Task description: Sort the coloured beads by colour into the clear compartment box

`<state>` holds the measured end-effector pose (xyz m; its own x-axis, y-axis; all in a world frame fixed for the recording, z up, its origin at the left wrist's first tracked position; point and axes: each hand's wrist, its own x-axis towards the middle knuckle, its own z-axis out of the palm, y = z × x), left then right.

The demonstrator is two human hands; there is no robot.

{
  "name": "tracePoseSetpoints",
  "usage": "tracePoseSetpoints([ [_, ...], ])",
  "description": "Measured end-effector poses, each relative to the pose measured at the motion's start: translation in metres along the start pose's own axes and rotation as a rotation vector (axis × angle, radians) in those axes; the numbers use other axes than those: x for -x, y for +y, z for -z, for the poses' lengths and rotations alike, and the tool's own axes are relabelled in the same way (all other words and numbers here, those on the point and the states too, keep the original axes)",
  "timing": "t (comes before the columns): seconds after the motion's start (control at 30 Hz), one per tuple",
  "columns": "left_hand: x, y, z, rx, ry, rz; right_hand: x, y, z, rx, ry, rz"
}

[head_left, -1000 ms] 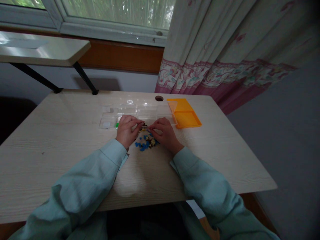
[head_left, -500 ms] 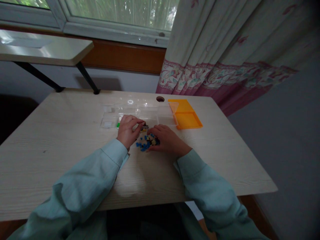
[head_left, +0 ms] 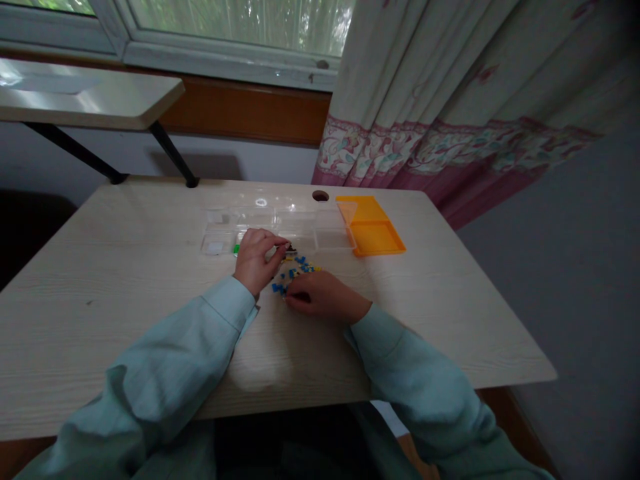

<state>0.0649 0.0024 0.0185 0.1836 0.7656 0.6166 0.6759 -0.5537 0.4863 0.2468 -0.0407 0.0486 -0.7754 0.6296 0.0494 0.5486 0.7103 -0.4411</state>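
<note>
My left hand (head_left: 257, 261) is closed in a pinch at the near edge of a clear plastic case. At its fingertips is a small dark building-block piece (head_left: 291, 249), partly hidden by the fingers. Just below lies a loose pile of tiny blue and yellow building blocks (head_left: 301, 265). My right hand (head_left: 323, 297) rests low over the near right side of this pile, thumb and fingers curled together. Whatever its fingertips hold, if anything, is too small to make out. Part of the pile is hidden beneath it.
Behind my hands lies the clear compartment case (head_left: 295, 220), with a green piece (head_left: 237, 249) by its left part. An open orange box (head_left: 379, 238) sits to its right, overlapped by the case. A cable hole (head_left: 321, 196) and a raised shelf (head_left: 90, 100) are at the back.
My right hand has moved toward me and slightly left, its fingers curling from a wider spread. More blue and yellow blocks show behind it. My left hand has barely moved.
</note>
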Motion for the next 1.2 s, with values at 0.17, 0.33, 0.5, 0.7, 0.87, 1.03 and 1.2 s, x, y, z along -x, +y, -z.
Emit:
tracePoseSetpoints([
  [0.17, -0.001, 0.000, -0.001, 0.002, 0.020, -0.020, -0.006, 0.004, -0.008, 0.050, 0.128, -0.027],
  [0.33, 0.000, 0.001, 0.000, -0.016, 0.022, -0.026, -0.004, 0.014, 0.004, 0.017, 0.388, -0.153],
  [0.5, 0.000, 0.001, 0.001, -0.011, 0.023, -0.032, 0.001, 0.032, 0.015, 0.139, 0.447, -0.156],
  [0.7, 0.000, 0.002, 0.001, -0.014, 0.029, -0.041, 0.004, 0.034, 0.016, 0.253, 0.287, -0.046],
  [0.87, 0.000, 0.002, 0.001, -0.019, 0.019, -0.031, 0.003, 0.035, 0.013, 0.280, 0.265, -0.065],
  [1.03, 0.000, 0.001, 0.000, -0.014, 0.010, -0.024, 0.001, 0.039, 0.008, 0.281, 0.263, -0.071],
  [1.2, 0.000, 0.000, -0.001, -0.007, 0.009, -0.028, -0.001, 0.040, 0.004, 0.310, 0.284, -0.081],
])
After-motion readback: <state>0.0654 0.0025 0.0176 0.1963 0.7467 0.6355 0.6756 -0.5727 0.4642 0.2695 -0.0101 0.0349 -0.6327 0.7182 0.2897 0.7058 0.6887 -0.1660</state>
